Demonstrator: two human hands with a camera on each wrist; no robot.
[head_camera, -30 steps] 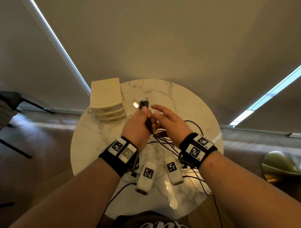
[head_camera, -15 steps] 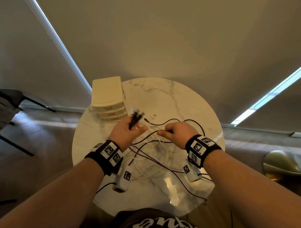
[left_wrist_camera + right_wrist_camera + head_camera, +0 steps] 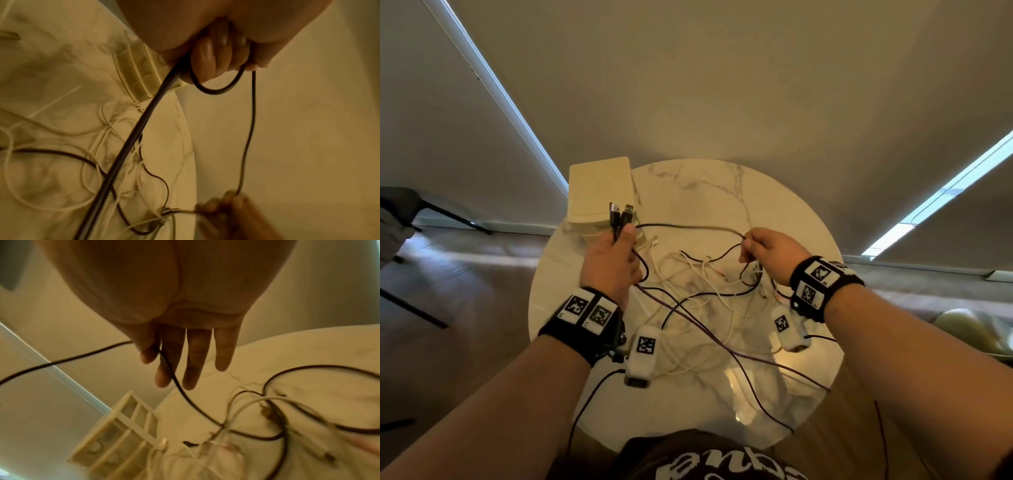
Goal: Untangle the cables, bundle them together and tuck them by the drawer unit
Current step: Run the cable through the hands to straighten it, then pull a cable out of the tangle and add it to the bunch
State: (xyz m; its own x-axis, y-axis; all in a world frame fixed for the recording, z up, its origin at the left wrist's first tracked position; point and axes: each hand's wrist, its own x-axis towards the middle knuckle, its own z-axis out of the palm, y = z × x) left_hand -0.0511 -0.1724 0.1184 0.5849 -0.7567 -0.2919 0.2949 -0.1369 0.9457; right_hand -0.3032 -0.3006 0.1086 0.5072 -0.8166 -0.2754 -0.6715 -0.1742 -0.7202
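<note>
Head view: left fingers (image 3: 627, 236) round glossy black plugs (image 3: 620, 216), right fingers (image 3: 750, 241) pinching thin black cable (image 3: 688, 226).

A lived-in home room: round marble-topped side table (image 3: 774, 192) beneath the gripped cables, cream mini drawer unit (image 3: 599, 188) just beyond the grip, wood floor (image 3: 482, 274), drawn roller blinds (image 3: 688, 85), dark chair legs (image 3: 431, 212) far left.

cable tangle (image 3: 257, 426) blurred, ends perhaps hidden
</note>
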